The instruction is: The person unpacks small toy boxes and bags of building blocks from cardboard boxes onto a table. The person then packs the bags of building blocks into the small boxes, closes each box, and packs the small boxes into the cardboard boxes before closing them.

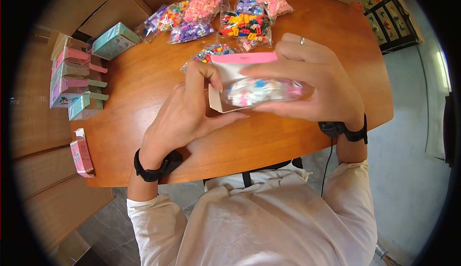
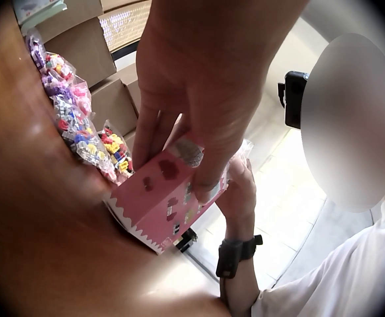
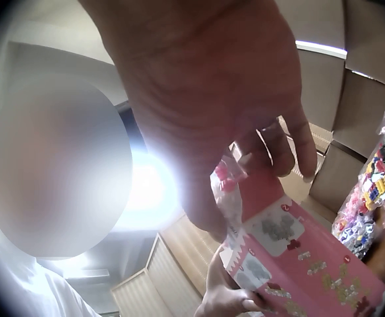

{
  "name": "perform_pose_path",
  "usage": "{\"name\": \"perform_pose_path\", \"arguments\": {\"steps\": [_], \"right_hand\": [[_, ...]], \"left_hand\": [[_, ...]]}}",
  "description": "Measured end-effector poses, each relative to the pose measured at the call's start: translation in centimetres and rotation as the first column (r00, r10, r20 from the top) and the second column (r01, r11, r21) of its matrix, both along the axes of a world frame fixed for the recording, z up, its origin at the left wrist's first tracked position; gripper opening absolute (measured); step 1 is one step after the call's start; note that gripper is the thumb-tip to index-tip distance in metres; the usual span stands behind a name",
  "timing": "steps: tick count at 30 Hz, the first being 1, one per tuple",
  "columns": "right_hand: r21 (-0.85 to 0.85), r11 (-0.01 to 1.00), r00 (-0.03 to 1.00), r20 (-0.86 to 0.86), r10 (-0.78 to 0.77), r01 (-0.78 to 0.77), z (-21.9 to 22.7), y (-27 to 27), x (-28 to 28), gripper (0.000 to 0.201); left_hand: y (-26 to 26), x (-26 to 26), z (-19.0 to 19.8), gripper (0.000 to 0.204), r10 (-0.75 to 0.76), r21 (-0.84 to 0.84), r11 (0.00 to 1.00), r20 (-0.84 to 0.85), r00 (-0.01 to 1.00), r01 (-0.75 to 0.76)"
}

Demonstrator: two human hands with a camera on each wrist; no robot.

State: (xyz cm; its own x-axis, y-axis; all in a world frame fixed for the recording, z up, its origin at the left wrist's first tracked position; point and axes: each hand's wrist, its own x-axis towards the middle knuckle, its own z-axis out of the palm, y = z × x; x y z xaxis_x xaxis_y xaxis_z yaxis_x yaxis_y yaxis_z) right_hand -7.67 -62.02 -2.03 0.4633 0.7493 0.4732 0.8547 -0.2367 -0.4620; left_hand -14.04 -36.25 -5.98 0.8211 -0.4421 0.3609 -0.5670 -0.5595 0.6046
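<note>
My left hand (image 1: 180, 110) grips a pink cardboard box (image 2: 163, 198) with its top flaps raised. In the head view the open mouth and pale inner flaps of the box face me. A clear plastic bag of white, pink and blue small building bricks (image 1: 259, 91) lies at that mouth, blurred. My right hand (image 1: 312, 81) pinches this bag between thumb and fingers, partly covering it. Pink bricks in the bag also show beside the right thumb in the right wrist view.
Several bags of coloured bricks (image 1: 204, 6) lie at the back of the table (image 1: 134, 136). A row of pink and teal boxes (image 1: 77, 76) stands along the left side, with a teal box (image 1: 115, 40) behind. One pink box (image 1: 81, 155) sits at the left front edge.
</note>
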Motion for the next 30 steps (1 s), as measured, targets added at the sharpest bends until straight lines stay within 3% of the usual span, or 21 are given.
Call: {"name": "perform_pose_path", "arguments": {"steps": [1, 3, 5, 7, 9, 11, 13, 14, 15, 17, 19, 20, 22, 25, 27, 29, 30], "right_hand": [[-0.001, 1.0, 1.0, -0.003, -0.003, 0.003, 0.1, 0.2, -0.2, 0.052], [0.056, 0.997, 0.954, -0.297, -0.037, 0.056, 0.4, 0.6, -0.5, 0.054], [0.107, 0.992, 0.941, -0.338, -0.023, 0.063, 0.3, 0.4, -0.2, 0.053], [0.157, 0.986, 0.927, -0.375, 0.001, 0.062, -0.3, 0.0, 0.0, 0.053], [0.193, 0.967, 0.94, -0.329, -0.096, 0.166, -1.4, -0.5, 0.1, 0.055], [0.25, 0.948, 0.929, -0.356, -0.099, 0.197, -2.1, 0.2, -0.6, 0.066], [0.303, 0.914, 0.812, -0.582, -0.047, 0.269, -2.9, 0.4, -1.1, 0.068], [0.297, 0.918, 0.811, -0.583, -0.045, 0.264, -3.4, 0.5, -1.3, 0.068], [0.315, 0.921, 0.797, -0.604, 0.01, 0.227, -3.9, 0.5, -1.4, 0.067], [0.328, 0.925, 0.766, -0.639, 0.066, 0.194, -4.7, 0.7, -1.7, 0.065], [0.359, 0.931, 0.877, -0.467, 0.11, 0.074, -4.9, 1.0, -1.6, 0.053], [0.355, 0.932, 0.875, -0.471, 0.111, 0.073, -5.0, 0.9, -1.2, 0.053], [0.343, 0.935, 0.965, -0.204, 0.162, -0.084, -5.2, 0.8, -0.6, 0.042], [0.391, 0.918, 0.919, -0.333, 0.212, -0.07, -4.9, 1.2, -1.6, 0.038], [0.386, 0.919, 0.933, -0.297, 0.202, -0.076, -5.5, 1.3, -1.4, 0.04], [0.382, 0.921, 0.943, -0.274, 0.189, -0.074, -6.0, 1.2, -1.4, 0.041], [0.38, 0.922, 0.944, -0.271, 0.187, -0.073, -6.0, 1.2, -1.5, 0.04]], "left_hand": [[0.2, 0.1, 0.0, 0.066, -0.017, -0.001, 1.0, -0.027, 0.999, 0.017], [0.4, 0.0, 0.4, 0.066, -0.036, -0.006, 0.999, -0.05, 0.998, 0.035], [0.7, -0.1, 1.1, 0.067, -0.025, 0.021, 0.999, -0.188, 0.982, 0.029], [1.2, 0.2, 0.0, 0.067, -0.047, -0.032, 0.999, -0.116, 0.992, 0.044], [1.6, 0.1, -0.8, 0.067, -0.054, -0.086, 0.995, -0.051, 0.997, 0.049], [1.7, -0.2, -1.1, 0.063, -0.032, -0.264, 0.964, 0.003, 0.999, 0.032], [1.9, -0.3, -1.0, 0.055, -0.022, -0.29, 0.957, 0.002, 1.0, 0.021], [1.9, -0.3, -0.8, 0.048, -0.018, -0.312, 0.95, 0.001, 1.0, 0.018], [1.9, -0.3, -0.4, 0.048, -0.011, -0.317, 0.949, -0.001, 1.0, 0.01], [2.0, -0.3, 0.6, 0.033, -0.025, -0.125, 0.992, 0.02, 0.999, 0.027], [2.1, -0.4, 0.5, 0.03, -0.023, -0.135, 0.991, 0.002, 1.0, 0.024], [2.1, -0.4, 0.4, 0.027, -0.026, -0.139, 0.99, 0.002, 1.0, 0.026], [2.2, -0.3, 0.1, 0.028, -0.035, -0.15, 0.988, 0.004, 0.999, 0.035], [2.5, -0.3, 0.1, 0.029, -0.059, -0.171, 0.984, -0.004, 0.998, 0.057], [2.6, -0.2, 0.0, 0.029, -0.07, -0.187, 0.98, -0.014, 0.997, 0.066], [2.7, -0.2, -0.6, 0.03, -0.107, -0.36, 0.929, -0.053, 0.993, 0.081], [2.5, -0.4, -0.8, 0.03, -0.103, -0.362, 0.929, -0.061, 0.993, 0.074]]}}
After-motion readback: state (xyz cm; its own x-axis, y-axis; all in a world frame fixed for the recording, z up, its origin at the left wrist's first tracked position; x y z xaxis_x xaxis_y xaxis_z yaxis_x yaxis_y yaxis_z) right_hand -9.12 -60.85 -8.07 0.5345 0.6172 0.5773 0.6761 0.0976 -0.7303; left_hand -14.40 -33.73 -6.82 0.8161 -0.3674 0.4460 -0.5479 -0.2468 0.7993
